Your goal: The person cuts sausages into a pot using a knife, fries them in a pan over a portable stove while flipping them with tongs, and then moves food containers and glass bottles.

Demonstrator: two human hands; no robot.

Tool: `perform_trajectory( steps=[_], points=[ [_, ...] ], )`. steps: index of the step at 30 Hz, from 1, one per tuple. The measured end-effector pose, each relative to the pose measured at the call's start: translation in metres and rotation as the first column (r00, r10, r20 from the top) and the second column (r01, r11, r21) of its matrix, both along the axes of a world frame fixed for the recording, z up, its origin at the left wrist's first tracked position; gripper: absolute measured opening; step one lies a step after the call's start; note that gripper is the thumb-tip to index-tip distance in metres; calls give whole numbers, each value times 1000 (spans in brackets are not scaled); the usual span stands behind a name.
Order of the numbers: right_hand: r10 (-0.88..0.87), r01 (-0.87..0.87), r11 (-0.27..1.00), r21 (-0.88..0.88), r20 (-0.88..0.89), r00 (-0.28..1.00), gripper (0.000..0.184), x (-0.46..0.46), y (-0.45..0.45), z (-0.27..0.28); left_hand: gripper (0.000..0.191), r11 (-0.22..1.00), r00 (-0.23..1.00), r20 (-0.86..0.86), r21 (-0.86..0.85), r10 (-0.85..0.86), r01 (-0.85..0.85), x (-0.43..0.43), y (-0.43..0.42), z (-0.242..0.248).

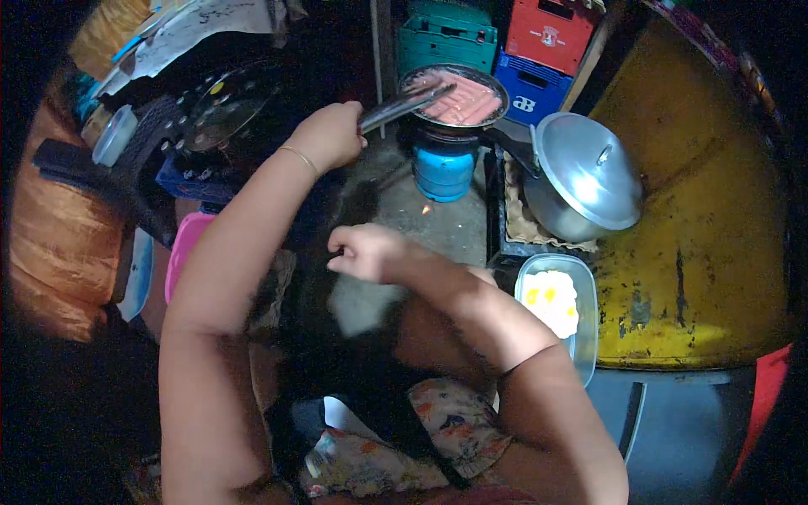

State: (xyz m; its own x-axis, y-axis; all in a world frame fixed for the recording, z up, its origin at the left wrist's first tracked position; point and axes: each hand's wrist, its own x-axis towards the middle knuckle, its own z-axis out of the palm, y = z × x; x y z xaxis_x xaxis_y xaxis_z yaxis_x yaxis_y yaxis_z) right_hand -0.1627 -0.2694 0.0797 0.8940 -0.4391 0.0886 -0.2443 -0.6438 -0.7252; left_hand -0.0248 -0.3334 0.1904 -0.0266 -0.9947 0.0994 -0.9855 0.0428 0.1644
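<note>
My left hand [331,136] grips metal tongs [404,107], whose far ends reach over a round frying pan [507,108]. Several pink sausages [470,101] lie side by side in the pan. Beneath it, a burner [447,144] sits on top of a small blue gas cylinder [444,173]. The pan's dark handle [511,148] points right, towards a lidded pot. My right hand [369,252] hangs in front of my body, fingers curled, with nothing visible in it. Beyond my right forearm, a clear plastic container [591,315] holds fried eggs [550,300].
A silver lidded pot [587,177] stands at the right on torn cardboard [536,230], beside a worn yellow surface [682,221]. Behind the pan are green [442,47], red [546,31] and blue [530,85] plastic crates. A pink basin [183,252] is left of my left arm.
</note>
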Motion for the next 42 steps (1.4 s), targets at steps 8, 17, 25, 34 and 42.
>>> perform_trajectory(
  steps=[8,17,25,34,42],
  points=[
    [149,-150,989,11,-165,975,41,-6,-1,10,23,998,970,239,-30,-53,61,-30,-28,-23],
    [187,-185,982,31,-157,970,44,-12,-7,12,22,993,931,365,-96,-34,73,-29,-39,-13],
    [203,-202,979,23,-180,963,46,-12,-6,12,23,996,942,333,-62,-44,68,-29,-35,-14],
    [186,-191,982,1,-225,956,47,-8,-3,5,23,995,932,361,-71,-36,66,-44,-35,-16],
    [192,-189,981,35,-251,949,48,-11,-5,12,21,993,938,344,-95,-38,75,-33,-42,-16]
  ],
)
